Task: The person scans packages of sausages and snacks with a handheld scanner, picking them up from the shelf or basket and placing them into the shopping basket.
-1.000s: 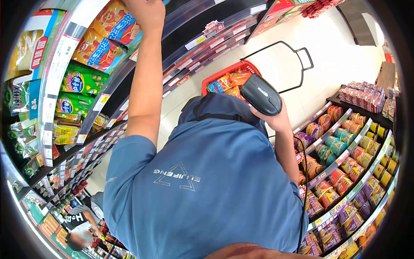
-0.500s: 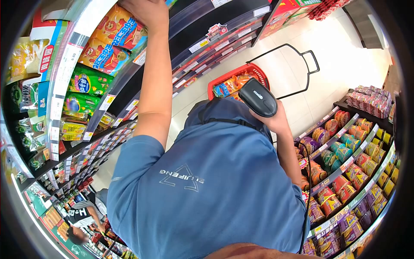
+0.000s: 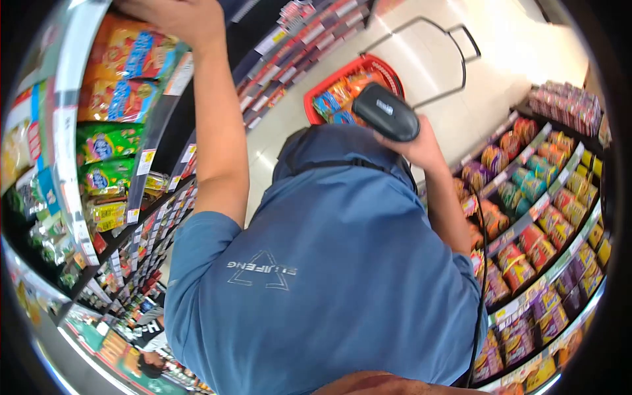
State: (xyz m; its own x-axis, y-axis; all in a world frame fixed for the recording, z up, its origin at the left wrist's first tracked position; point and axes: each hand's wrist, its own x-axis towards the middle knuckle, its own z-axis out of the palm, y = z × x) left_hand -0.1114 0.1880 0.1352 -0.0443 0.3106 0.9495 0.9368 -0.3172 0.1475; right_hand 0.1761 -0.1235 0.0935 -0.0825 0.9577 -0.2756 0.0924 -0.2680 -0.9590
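My left hand (image 3: 179, 18) reaches to the shelf at the upper left, above orange-red snack packets (image 3: 122, 60) with blue lettering. Its visible fingers look stretched out, but the tips blur and run out of the frame. Green snack packets (image 3: 109, 141) lie on the shelf just below those. My right hand (image 3: 421, 146) is closed around a black oval case (image 3: 386, 112) with a small white logo, held in front of my waist. Behind the case, a red shopping basket (image 3: 309, 105) stands on the floor with bright snack packets (image 3: 347, 92) inside.
The basket's long black handle (image 3: 465, 62) sticks out across the pale floor (image 3: 503, 72). On the right, a tiered shelf holds several rows of cup-shaped packages (image 3: 523, 168). A black cable (image 3: 484, 263) hangs along my right side. Another person (image 3: 151, 336) is at the lower left.
The view has shifted, so the shelf, basket and both arms appear further left. My left hand has moved left along the packets. My right hand still holds the black case.
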